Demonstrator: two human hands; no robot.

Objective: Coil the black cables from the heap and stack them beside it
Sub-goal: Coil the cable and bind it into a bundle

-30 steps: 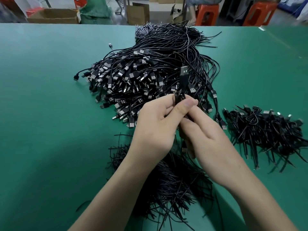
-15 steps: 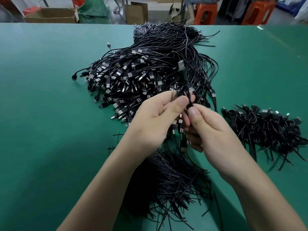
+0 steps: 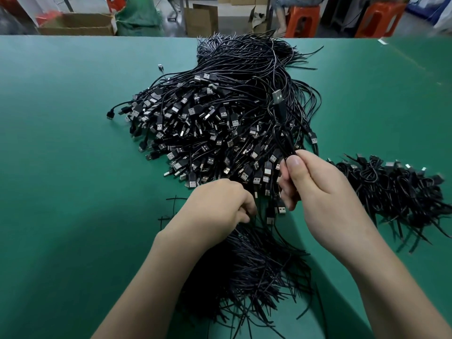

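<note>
A big heap of black USB cables [image 3: 220,118] covers the middle of the green table [image 3: 61,143]. My right hand [image 3: 315,192] grips a coiled black cable [image 3: 281,128] upright, its USB plug pointing up above my thumb. My left hand [image 3: 217,209] is lower, knuckles up, fingers curled down into a pile of thin black ties [image 3: 247,270] near the table's front; what the fingers hold is hidden. A stack of coiled cables [image 3: 391,189] lies to the right of the heap.
Beyond the table's far edge stand cardboard boxes [image 3: 78,24], a green sack [image 3: 139,18] and orange stools [image 3: 302,20]. A lone small plug [image 3: 160,67] lies on the table left of the heap.
My left hand has let go of the coiled cable and dropped down to the pile of ties. My right hand now holds the coil alone, shifted slightly right.
</note>
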